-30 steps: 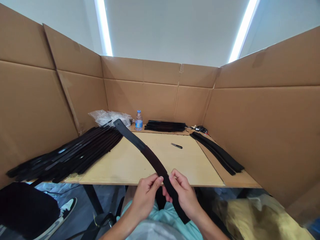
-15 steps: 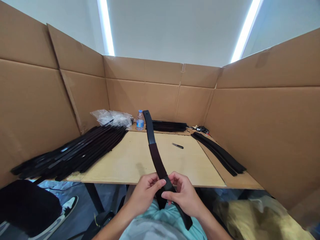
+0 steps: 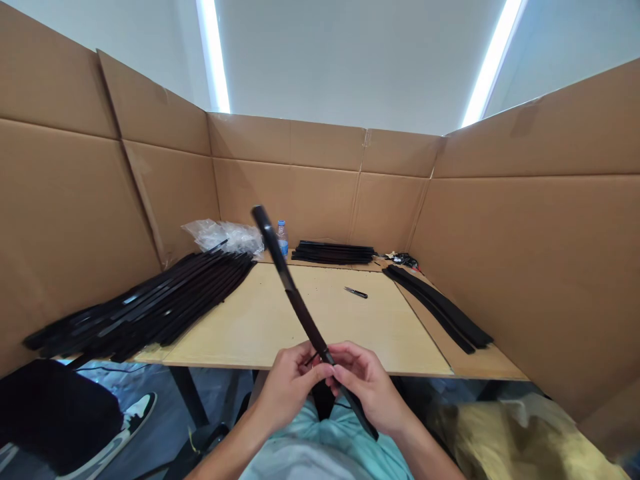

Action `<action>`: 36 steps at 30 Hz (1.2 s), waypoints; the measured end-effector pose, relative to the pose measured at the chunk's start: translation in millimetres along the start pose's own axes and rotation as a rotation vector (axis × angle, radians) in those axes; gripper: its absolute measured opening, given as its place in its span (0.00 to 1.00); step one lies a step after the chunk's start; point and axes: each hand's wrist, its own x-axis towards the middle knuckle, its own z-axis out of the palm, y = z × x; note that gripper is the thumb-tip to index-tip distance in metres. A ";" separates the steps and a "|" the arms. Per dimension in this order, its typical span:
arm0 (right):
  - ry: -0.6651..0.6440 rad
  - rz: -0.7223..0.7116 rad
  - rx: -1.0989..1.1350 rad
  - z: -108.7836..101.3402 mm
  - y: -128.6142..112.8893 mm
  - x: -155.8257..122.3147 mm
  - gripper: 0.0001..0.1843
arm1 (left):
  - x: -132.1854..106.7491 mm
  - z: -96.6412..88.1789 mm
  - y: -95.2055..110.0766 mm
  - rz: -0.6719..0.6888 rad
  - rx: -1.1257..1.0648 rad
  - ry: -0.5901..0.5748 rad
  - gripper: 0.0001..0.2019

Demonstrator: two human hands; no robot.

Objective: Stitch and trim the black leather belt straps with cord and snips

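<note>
Both hands grip a long, slightly curved black strip (image 3: 305, 315) above my lap at the table's front edge. Its upper part is smooth and shiny, while a dark brownish sleeve or section covers the middle. My left hand (image 3: 290, 380) pinches it from the left, thumb on top. From the right, my right hand (image 3: 365, 380) closes around its lower part, thumb pressed beside the other thumb. The strip's narrow side faces me, and its far end points up and left. A thin dark piece shows near my left fingers; I cannot make out what it is.
A pile of black strips (image 3: 150, 307) covers the table's left side. More strips (image 3: 333, 252) lie at the back, with a water bottle (image 3: 283, 239) and clear plastic bag (image 3: 225, 235) nearby. Thread snips (image 3: 356, 293) lie mid-table; curved black pieces (image 3: 437, 303) rest right. Cardboard walls (image 3: 285, 187) enclose the table.
The strip has rolled in my hands from its broad face to its narrow side, and its far end has swung up and left. Both hands keep nearly the same place.
</note>
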 end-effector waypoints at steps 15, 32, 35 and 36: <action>0.031 -0.051 -0.145 6.0 -0.8 -3.1 0.19 | -2.2 -2.5 1.8 0.031 0.153 0.059 0.19; 0.019 0.015 -0.104 11.1 2.0 -4.6 0.25 | -2.2 -1.8 2.4 0.030 0.142 -0.009 0.16; 0.043 -0.027 -0.172 10.0 1.6 -5.5 0.23 | -1.8 -0.8 -0.7 0.029 0.056 -0.032 0.14; 0.057 -0.039 -0.185 9.6 1.3 -5.5 0.22 | -1.8 -0.5 -1.4 0.030 0.046 -0.026 0.13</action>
